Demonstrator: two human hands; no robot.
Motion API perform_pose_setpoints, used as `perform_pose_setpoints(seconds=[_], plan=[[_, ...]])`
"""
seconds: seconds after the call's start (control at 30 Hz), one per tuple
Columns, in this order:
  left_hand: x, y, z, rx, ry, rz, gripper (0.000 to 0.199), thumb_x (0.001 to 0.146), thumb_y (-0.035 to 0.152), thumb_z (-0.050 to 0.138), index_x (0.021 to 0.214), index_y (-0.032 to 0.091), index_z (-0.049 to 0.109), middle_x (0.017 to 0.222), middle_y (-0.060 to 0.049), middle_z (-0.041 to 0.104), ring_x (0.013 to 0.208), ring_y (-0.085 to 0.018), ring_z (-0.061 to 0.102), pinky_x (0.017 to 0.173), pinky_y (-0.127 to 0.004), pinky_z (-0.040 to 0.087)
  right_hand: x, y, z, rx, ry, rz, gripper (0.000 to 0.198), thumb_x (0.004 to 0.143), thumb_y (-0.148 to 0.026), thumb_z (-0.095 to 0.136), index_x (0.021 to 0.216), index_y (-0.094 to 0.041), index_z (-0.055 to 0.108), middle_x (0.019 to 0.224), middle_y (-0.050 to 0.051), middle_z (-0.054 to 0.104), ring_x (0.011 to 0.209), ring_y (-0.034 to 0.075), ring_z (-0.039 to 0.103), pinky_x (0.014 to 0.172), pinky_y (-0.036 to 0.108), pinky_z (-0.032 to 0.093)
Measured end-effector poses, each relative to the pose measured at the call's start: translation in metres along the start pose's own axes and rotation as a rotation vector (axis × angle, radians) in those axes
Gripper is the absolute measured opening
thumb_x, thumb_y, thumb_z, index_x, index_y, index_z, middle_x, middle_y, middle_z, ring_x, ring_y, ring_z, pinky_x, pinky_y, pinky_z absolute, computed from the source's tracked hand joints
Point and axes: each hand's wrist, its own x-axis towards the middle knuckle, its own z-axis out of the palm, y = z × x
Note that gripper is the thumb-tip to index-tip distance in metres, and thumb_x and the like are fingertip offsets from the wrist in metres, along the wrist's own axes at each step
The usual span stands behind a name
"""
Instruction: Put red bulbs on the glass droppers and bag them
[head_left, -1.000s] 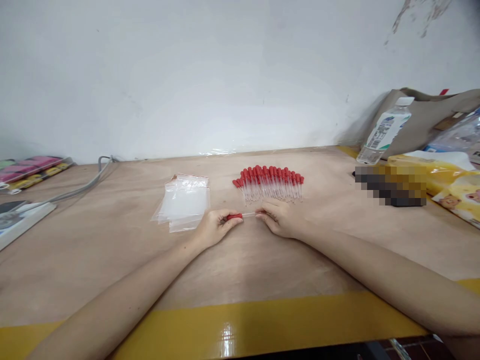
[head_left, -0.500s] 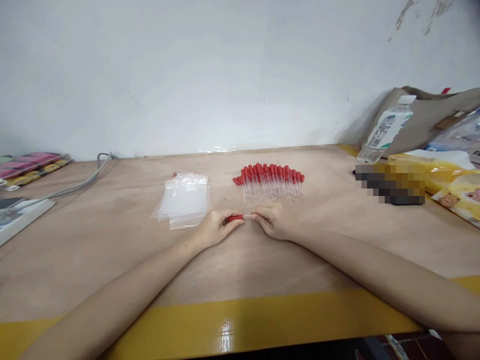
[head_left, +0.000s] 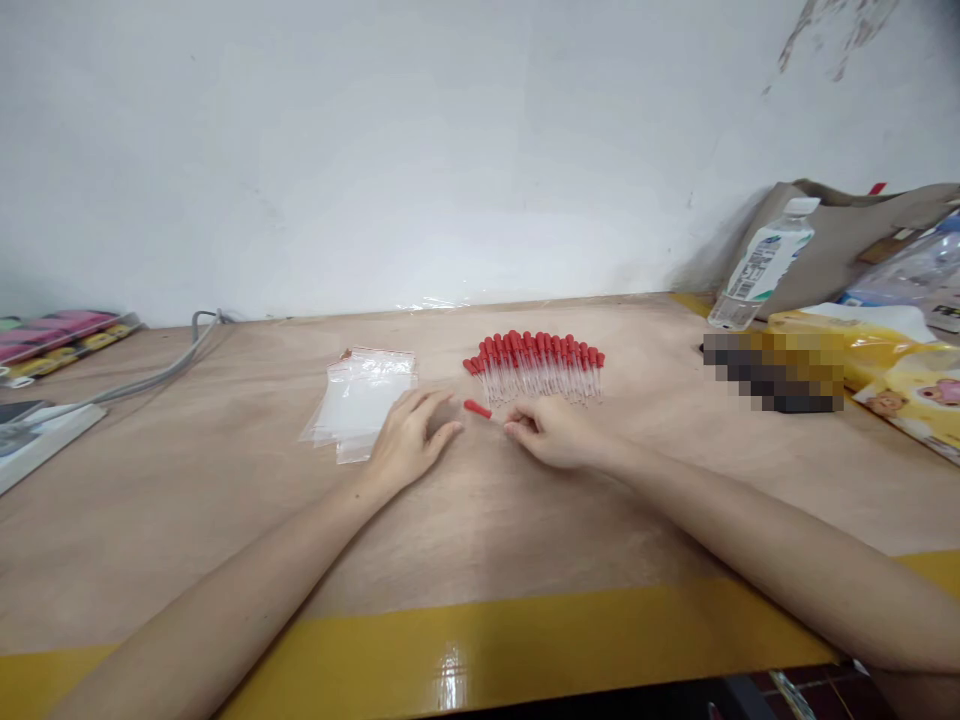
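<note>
A dropper with a red rubber bulb [head_left: 478,409] is between my two hands, its clear tube end in the fingers of my right hand [head_left: 551,430]. Those fingers are pinched together. My left hand [head_left: 412,430] is apart from the dropper, thumb and fingers spread, with nothing in it. Beside its fingertips lies a stack of clear zip bags [head_left: 367,400], partly covered by the hand. Behind my right hand is a fanned pile of droppers [head_left: 536,370], red bulbs toward the wall and clear tubes toward me.
A water bottle [head_left: 765,262] leans by a grey bag [head_left: 832,240] at the right. Near it are a yellow packet [head_left: 911,375] and a dark blurred-out object [head_left: 757,370]. At the left lie a grey cable [head_left: 161,375] and pink and yellow items [head_left: 67,340].
My left hand has let go of the red bulb, opened and moved left. My right hand still holds the dropper, its bulb now tilted away from me.
</note>
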Motion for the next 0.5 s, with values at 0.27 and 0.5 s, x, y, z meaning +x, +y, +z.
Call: perform_pose_setpoints(seconds=[0.27, 0.5], plan=[[-0.003, -0.023, -0.013, 0.516, -0.185, -0.369, 0.049, 0.090, 0.038, 0.027, 0.126, 0.012, 0.046, 0.130, -0.019, 0.044, 0.126, -0.035, 0.030, 0.099, -0.052, 0.024, 0.053, 0.020, -0.011, -0.020, 0.325, 0.407, 0.025, 0.075, -0.035, 0.052, 0.058, -0.020, 0.061, 0.065, 0.003, 0.065, 0.069, 0.018, 0.061, 0.061, 0.027, 0.042], [-0.002, -0.036, -0.007, 0.475, -0.418, -0.591, 0.068, 0.087, 0.051, 0.021, 0.136, 0.005, 0.026, 0.142, -0.023, 0.024, 0.130, -0.038, 0.021, 0.100, -0.052, 0.023, 0.090, 0.026, 0.003, -0.248, 0.354, 0.556, 0.025, 0.077, -0.038, 0.048, 0.071, -0.020, 0.065, 0.079, 0.007, 0.066, 0.081, 0.024, 0.061, 0.067, 0.035, 0.044]])
